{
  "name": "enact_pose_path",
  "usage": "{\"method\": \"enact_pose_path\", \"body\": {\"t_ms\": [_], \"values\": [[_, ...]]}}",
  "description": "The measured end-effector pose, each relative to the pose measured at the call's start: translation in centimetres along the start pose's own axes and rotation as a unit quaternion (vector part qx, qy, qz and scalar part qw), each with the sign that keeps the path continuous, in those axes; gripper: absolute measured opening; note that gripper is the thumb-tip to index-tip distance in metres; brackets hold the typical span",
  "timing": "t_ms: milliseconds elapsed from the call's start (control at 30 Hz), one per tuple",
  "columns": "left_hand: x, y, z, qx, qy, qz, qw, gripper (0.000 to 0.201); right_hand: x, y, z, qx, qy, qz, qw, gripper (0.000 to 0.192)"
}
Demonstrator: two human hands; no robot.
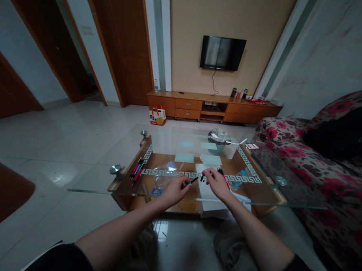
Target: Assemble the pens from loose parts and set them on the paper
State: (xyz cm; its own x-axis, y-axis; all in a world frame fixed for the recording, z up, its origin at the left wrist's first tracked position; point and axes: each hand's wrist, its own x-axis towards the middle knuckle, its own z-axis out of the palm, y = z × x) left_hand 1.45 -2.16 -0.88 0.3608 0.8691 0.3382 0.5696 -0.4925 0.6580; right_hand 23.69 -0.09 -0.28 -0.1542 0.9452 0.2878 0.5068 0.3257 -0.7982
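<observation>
The step in hand seems to be handling a slim black pen-like stick (194, 180) above the clear glass table (98, 179); the next move calls for a steady hold. The left hand (176, 189) grips it closed, its tip pointing toward, but apart from, the right hand (217, 185), whose fingers curl nearly together, contents unclear.

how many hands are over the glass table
2. The left hand holds a slim dark pen; the right hand is to its right, by some small black pieces. No other hand shows.
</observation>
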Motion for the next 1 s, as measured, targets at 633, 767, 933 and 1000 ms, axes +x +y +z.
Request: {"method": "enact_pose_path", "body": {"t_ms": [633, 767, 933, 1000], "values": [[-0.2, 0.3, 0.6, -0.061, -0.003, -0.043, 0.997, 0.022, -0.8, 1.5, -0.2, -0.202, -0.075, -0.100, 0.971, 0.036], [-0.2, 0.4, 0.5, -0.060, -0.003, -0.049, 0.997, 0.024, -1.1, 1.9, -0.1, -0.228, -0.107, -0.097, 0.963, 0.051], [-0.2, 0.2, 0.8, -0.065, -0.004, -0.044, 0.997, 0.025, -1.5, 1.9, 0.1, -0.252, -0.139, -0.090, 0.954, 0.065], [-0.3, 0.2, 0.8, -0.061, -0.002, -0.041, 0.997, 0.025, -1.5, 1.9, 0.1, -0.254, -0.144, -0.085, 0.952, 0.067]]}}
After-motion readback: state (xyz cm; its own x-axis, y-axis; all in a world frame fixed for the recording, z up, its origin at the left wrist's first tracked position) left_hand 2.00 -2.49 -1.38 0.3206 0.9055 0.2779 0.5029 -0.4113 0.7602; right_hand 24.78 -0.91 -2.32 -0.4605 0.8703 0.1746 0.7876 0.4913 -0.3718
